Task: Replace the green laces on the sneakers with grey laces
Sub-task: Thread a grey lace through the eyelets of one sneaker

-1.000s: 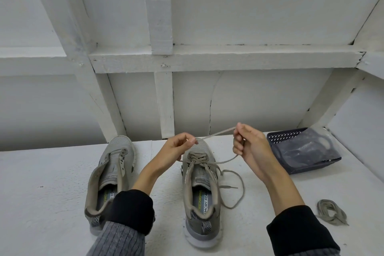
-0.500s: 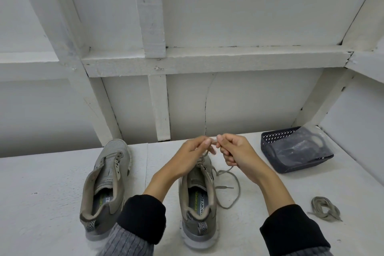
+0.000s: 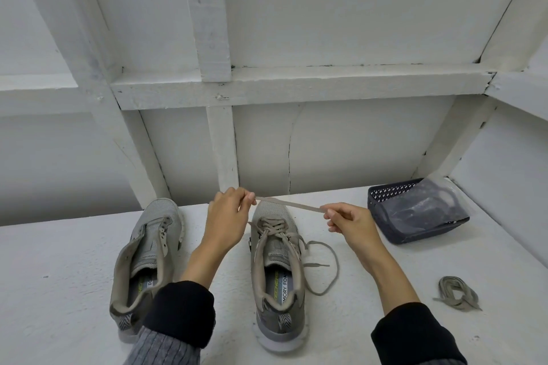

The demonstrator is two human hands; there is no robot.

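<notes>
While both hands hover above the laced sneaker (image 3: 277, 264), the left hand (image 3: 226, 216) and right hand (image 3: 350, 221) each pinch one end of a taut stretch of lace (image 3: 289, 204) between them. Its loose end loops on the counter (image 3: 59, 290) just right of that shoe. An unlaced sneaker (image 3: 148, 258) stands to the left. Spare bundled laces (image 3: 456, 293) lie near a basket (image 3: 415, 210).
</notes>
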